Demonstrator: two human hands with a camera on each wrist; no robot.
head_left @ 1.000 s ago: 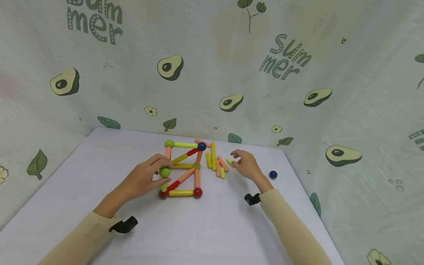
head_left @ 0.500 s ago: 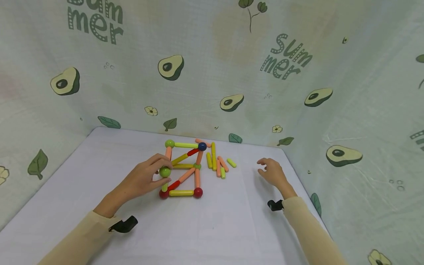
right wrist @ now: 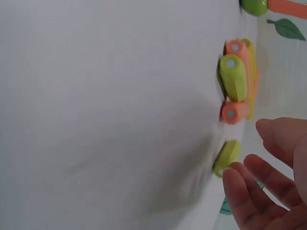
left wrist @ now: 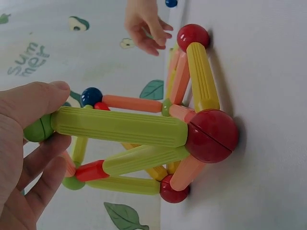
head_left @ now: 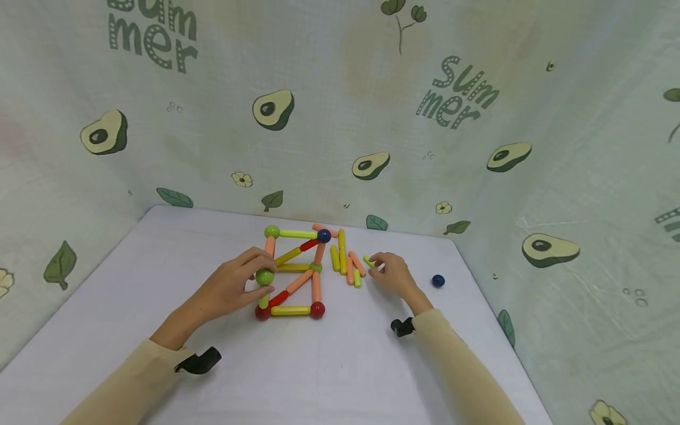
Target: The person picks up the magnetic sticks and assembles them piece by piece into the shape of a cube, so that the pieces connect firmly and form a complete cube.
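Currently left hand [head_left: 232,286] pinches green ball [head_left: 264,277]; right hand [head_left: 395,275] gapes empty near green rod [right wrist: 228,156]

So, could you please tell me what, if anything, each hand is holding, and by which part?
The left hand pinches the structure by a raised green ball; the right hand holds nothing.

Left wrist view: the red ball [left wrist: 212,136] at 4 o'clock appears glossy plastic; the lime rod [left wrist: 120,125] at its 9 o'clock, ribbed satin plastic. Head view: the 12 o'clock backdrop [head_left: 319,65] is wrinkled cloth; the 6 o'clock tabletop [head_left: 329,372], matt.
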